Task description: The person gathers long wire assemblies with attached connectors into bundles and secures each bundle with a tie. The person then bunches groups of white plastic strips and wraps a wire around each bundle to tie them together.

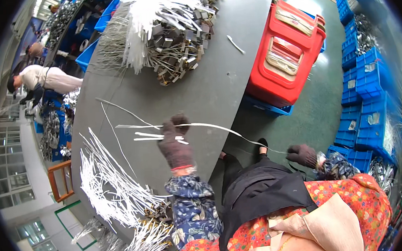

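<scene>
Over the grey table (194, 93), my left hand (177, 148) in a dark knitted glove is closed on a long thin wire with a white sleeve (215, 126) along part of it. A few short white sleeves (148, 137) also stick out of that grip. The wire's bare end runs right, past the table edge, to my right hand (302, 155), gloved too, with fingers pinched on it. Left of my left hand lies a loose heap of white-sleeved wires (104, 181). A thin wire (120, 110) lies on the table beyond my left hand.
A big pile of white-sleeved wires with small metal box-shaped parts (177, 50) covers the far table. Right of the table, a red bin (282, 50) sits on a blue crate (269, 107). Blue crates (373, 118) are stacked at far right. Another person (48, 78) bends at far left.
</scene>
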Tool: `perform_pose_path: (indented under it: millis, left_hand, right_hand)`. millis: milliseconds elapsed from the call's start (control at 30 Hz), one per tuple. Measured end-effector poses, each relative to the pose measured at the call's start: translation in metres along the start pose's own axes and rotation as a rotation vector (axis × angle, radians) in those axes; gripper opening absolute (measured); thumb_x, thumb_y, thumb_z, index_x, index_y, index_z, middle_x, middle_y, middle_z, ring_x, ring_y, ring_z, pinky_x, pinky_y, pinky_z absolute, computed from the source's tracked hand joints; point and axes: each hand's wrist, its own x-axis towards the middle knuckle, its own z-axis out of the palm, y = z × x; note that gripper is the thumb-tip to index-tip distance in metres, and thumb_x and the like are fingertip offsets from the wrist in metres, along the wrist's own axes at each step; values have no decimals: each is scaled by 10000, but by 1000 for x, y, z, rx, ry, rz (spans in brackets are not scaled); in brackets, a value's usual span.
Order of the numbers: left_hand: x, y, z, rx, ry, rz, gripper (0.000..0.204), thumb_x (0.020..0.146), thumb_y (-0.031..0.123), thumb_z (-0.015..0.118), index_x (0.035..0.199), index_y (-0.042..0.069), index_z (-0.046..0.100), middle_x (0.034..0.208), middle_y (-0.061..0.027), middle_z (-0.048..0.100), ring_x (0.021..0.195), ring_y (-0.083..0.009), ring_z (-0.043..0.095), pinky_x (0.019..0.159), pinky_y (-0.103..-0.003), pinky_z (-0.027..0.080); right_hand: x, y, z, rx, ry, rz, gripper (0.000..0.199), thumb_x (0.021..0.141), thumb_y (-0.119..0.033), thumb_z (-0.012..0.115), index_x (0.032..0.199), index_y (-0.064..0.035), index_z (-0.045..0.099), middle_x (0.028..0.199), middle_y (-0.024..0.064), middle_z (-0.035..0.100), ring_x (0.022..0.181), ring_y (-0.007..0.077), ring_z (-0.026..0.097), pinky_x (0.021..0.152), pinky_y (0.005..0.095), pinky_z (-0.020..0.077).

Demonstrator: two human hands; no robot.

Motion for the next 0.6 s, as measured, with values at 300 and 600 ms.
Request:
perform_pose_path:
  millis: [300,600]
  left_hand:
    - [11,1,-42,777,52,-206,251,885,206,602,813,-29,658,699,-55,621,537,-91,551,470,-219,440]
    - [23,29,-70,300,117,-364,246,884,259,616,975,32,631,761,-86,642,571,-145,576,464,-268,449]
  right_hand:
    - [80,-230,13,50,-157,-410,683,816,-479,646,1340,-101,427,1199,180,575,1105,321,568,930,382,443]
    - [213,-311,-78,-269,567,-556,471,765,-334,688,1089,-26,540,1112,223,564,1021,405,561,886,450,473]
